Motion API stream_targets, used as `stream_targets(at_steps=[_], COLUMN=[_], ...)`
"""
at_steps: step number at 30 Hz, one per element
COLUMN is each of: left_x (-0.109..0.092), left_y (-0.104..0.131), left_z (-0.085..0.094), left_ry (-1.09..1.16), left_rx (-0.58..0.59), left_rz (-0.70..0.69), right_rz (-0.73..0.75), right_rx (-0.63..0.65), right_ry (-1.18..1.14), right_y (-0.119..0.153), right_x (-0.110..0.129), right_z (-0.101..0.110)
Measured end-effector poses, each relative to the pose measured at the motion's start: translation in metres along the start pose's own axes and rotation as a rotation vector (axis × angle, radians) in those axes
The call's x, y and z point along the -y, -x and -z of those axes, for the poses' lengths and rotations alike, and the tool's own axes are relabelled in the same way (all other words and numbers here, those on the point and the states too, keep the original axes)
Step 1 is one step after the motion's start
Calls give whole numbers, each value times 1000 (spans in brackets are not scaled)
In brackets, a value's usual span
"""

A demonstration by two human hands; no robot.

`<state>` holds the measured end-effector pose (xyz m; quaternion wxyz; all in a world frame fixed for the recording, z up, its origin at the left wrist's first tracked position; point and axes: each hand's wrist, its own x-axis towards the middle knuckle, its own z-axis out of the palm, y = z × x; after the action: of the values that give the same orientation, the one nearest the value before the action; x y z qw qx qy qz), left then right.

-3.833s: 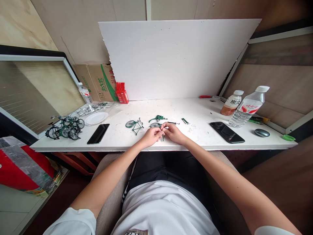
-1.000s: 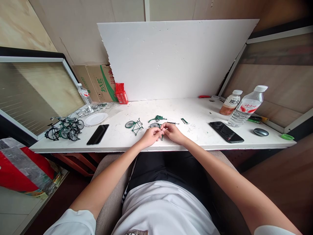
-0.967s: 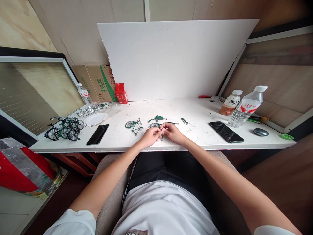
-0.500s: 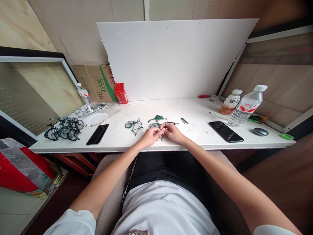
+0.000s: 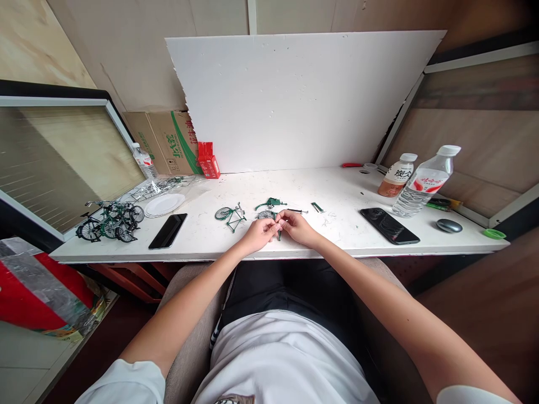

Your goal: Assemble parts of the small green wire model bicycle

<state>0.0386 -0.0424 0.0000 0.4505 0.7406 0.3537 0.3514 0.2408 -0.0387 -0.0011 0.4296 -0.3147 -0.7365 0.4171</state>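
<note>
At the table's front edge my left hand (image 5: pixel 260 234) and my right hand (image 5: pixel 295 226) meet, fingertips pinched together. Between them is a small green model-bicycle part (image 5: pixel 279 235), mostly hidden by the fingers. A small spoked wheel (image 5: pixel 265 214) shows just behind the fingertips; whether it joins the held part I cannot tell. To the left lies a partly built green model bicycle (image 5: pixel 231 215) with one wheel. Behind the hands is a loose green piece (image 5: pixel 273 202), and a thin dark rod (image 5: pixel 295 211) lies by my right hand. Small green strips (image 5: pixel 317 207) lie farther right.
Several finished model bicycles (image 5: pixel 112 221) stand at the left, near white plates (image 5: pixel 165 205) and a phone (image 5: pixel 168 231). On the right are another phone (image 5: pixel 389 226), a mouse (image 5: pixel 448 226), a water bottle (image 5: pixel 426 185) and a drink bottle (image 5: pixel 396 178). A white board (image 5: pixel 307 101) stands behind.
</note>
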Motion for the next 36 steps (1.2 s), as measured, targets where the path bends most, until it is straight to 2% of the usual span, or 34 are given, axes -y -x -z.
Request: stream_targets(at_steps=[15, 36], left_x=[-4, 1], left_y=[2, 1], left_z=[-1, 0], left_ry=[-30, -80], left_rx=[-13, -14], left_rz=[9, -20], right_rz=[4, 6], right_rx=[7, 22], right_ry=[13, 26], right_y=[0, 0], right_x=[1, 0], right_z=[-2, -2])
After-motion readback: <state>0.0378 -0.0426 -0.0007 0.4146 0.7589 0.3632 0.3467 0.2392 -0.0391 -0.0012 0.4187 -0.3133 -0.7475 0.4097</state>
